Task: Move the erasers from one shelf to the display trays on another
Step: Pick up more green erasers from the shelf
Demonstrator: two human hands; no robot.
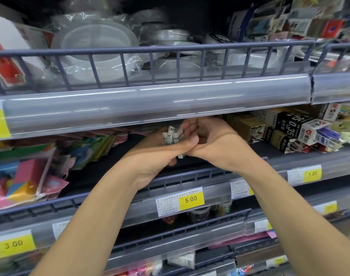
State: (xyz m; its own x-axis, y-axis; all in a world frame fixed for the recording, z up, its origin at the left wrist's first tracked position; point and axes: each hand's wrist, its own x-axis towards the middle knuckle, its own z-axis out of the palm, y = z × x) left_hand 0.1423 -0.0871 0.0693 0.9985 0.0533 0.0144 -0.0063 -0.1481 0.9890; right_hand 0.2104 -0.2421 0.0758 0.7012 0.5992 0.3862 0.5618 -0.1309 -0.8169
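Two bare forearms rise from the lower edge of the view, each ending in a bare hand: the left hand (156, 154) and the right hand (214, 142). No sleeve, watch, ring or glove shows on either arm or wrist.

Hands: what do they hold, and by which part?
Both the left hand and right hand clutch small white-wrapped erasers between them, around their sides.

price tag (191, 199) 5.00 | price tag (13, 244) 3.00 | price tag (312, 173) 1.00 | box (291, 124) 0.35
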